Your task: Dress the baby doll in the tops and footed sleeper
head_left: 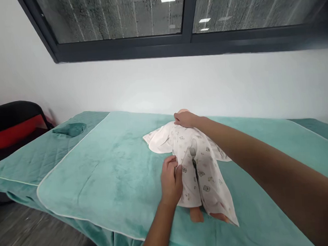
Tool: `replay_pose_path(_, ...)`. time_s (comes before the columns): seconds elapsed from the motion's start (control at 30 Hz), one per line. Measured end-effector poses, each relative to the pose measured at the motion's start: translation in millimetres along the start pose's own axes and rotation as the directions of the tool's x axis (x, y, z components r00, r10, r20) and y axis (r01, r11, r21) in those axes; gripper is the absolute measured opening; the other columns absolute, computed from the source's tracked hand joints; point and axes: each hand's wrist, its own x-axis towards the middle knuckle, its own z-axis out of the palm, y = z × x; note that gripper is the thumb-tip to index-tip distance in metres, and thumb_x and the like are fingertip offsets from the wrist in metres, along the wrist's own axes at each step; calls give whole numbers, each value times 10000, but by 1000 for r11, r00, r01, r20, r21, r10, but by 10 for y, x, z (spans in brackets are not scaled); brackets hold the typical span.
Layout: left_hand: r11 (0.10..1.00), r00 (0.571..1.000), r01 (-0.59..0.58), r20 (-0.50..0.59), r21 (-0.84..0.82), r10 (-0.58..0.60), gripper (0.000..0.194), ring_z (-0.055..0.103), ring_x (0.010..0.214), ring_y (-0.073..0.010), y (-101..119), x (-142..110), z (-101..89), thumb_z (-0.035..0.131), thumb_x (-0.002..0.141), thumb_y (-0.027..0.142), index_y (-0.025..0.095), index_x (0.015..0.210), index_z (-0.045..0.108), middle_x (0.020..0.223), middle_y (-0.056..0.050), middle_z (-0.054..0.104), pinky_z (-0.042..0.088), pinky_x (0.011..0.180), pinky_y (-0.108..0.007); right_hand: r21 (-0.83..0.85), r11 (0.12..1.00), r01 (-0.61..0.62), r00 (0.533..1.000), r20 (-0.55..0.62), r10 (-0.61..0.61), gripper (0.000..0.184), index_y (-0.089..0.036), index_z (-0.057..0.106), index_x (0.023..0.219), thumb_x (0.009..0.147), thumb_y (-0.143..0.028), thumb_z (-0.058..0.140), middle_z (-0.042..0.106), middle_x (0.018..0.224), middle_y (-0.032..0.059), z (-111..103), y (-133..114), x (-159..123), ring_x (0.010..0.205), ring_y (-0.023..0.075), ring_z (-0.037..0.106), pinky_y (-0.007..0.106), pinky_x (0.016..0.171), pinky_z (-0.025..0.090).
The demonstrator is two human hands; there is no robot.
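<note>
A baby doll lies on its back on the bed, dressed in a white romper (205, 172) with small printed animal figures. Its sleeves spread out to both sides. One foot (196, 214) shows below a trouser leg, and most of the head is hidden behind my right hand (184, 119). That hand is closed on the romper at the neckline. Lower down, my left hand (172, 180) has its fingers curled against the romper's side, at the waist; its fingertips are partly hidden. Between the legs the romper gapes in a dark slit.
A teal plush cover (114, 171) with pale piping spreads over the bed, which has a face hole (70, 129) at its left end. A black and red chair (12, 126) stands at the left. Behind are a white wall (150, 86) and a dark-framed window (119, 49).
</note>
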Motion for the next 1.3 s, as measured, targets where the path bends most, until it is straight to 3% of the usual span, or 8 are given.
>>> replay_pose_path(0.13, 999, 999, -32, -22, -21, 32, 165, 558, 1064, -184, -20, -65, 0, 408, 973, 245, 195, 931, 560, 1097, -84, 602, 431, 923, -338, -48, 997, -67, 998, 1, 67, 336, -145, 545, 1123, 955, -408, 420, 667, 1082, 179, 75, -54, 103, 979, 281, 607, 348, 799, 405)
replay_pose_path(0.4, 984, 967, 141, -199, -110, -161, 206, 558, 857, -157, 83, -53, -43, 371, 981, 291, 192, 873, 516, 905, -44, 577, 435, 781, -282, -26, 973, -228, 974, -16, 227, 392, -125, 507, 1208, 958, -411, 413, 646, 1154, 224, 233, -120, 237, 1034, 299, 613, 370, 826, 420)
replay_pose_path(0.57, 979, 976, 206, -75, -11, -206, 212, 502, 705, -136, 79, -2, -11, 432, 932, 269, 200, 735, 474, 761, -1, 536, 399, 682, -256, 34, 985, -167, 986, 18, 167, 314, -183, 546, 1159, 946, -370, 412, 686, 1105, 144, 248, -67, 168, 958, 256, 637, 339, 780, 426)
replay_pose_path(0.77, 975, 972, 222, -80, -16, -223, 221, 483, 667, -125, 97, -13, -6, 435, 922, 286, 200, 723, 475, 713, 14, 510, 382, 658, -242, 96, 994, -59, 996, 75, 52, 290, -239, 651, 990, 851, -472, 548, 703, 1098, 63, 170, -55, 157, 974, 230, 635, 300, 776, 435)
replay_pose_path(1.03, 967, 965, 253, -72, 2, -253, 233, 470, 660, -125, 113, -5, -13, 437, 926, 310, 197, 726, 477, 687, 22, 489, 363, 654, -244, 42, 999, 0, 981, 192, -8, 194, -235, 730, 817, 722, -401, 699, 725, 932, 71, 71, -331, 167, 831, 237, 660, 307, 674, 472)
replay_pose_path(1.17, 966, 963, 259, -77, 2, -258, 233, 473, 660, -127, 94, -2, -4, 438, 922, 315, 197, 728, 490, 686, 18, 501, 363, 648, -244, -43, 999, 20, 984, 176, -12, 124, -220, 725, 793, 752, -333, 698, 727, 922, 88, 61, -436, 166, 866, 250, 665, 328, 722, 484)
replay_pose_path(1.3, 965, 962, 260, -85, -26, -261, 234, 474, 661, -129, 85, 0, -10, 441, 912, 311, 200, 709, 477, 685, 15, 503, 370, 646, -244, -126, 992, -31, 992, 118, 46, 107, -165, 726, 822, 792, -233, 649, 722, 937, 165, 136, -516, 190, 944, 308, 667, 379, 776, 491)
